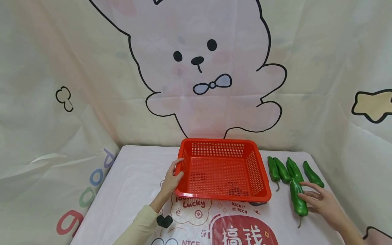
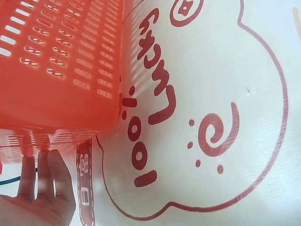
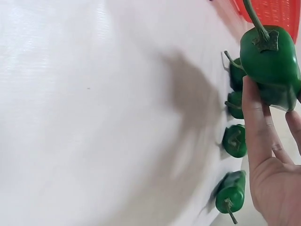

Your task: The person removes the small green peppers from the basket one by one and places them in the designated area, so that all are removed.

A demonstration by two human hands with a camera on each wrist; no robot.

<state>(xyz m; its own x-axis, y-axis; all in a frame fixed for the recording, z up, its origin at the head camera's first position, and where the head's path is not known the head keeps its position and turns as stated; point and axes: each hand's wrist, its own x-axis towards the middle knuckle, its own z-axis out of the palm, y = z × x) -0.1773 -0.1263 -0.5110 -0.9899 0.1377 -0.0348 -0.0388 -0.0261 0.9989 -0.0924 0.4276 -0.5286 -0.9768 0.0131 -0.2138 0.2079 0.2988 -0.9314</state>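
Note:
A red perforated plastic basket [image 1: 220, 200] sits at the back middle of the table. My left hand [image 1: 170, 179] holds its left rim; in the left wrist view, fingers [image 2: 45, 176] of that hand press against the outside of the basket wall. At the right, my right hand [image 1: 321, 202] holds a long green chili pepper [image 1: 298, 200] between thumb and fingers. The right wrist view shows this pepper [image 3: 269, 59] raised off the table, stem toward the camera. Behind it lie several more green peppers [image 1: 282, 170], one of them [image 1: 313, 174] farther right.
A white printed cloth [image 1: 144, 183] with red lettering and drawings covers the table. Behind stands a fabric backdrop [image 1: 214, 112] with a cartoon animal, and similar fabric [image 1: 373, 153] hangs at the sides. The peppers lie between the basket and the table's right edge.

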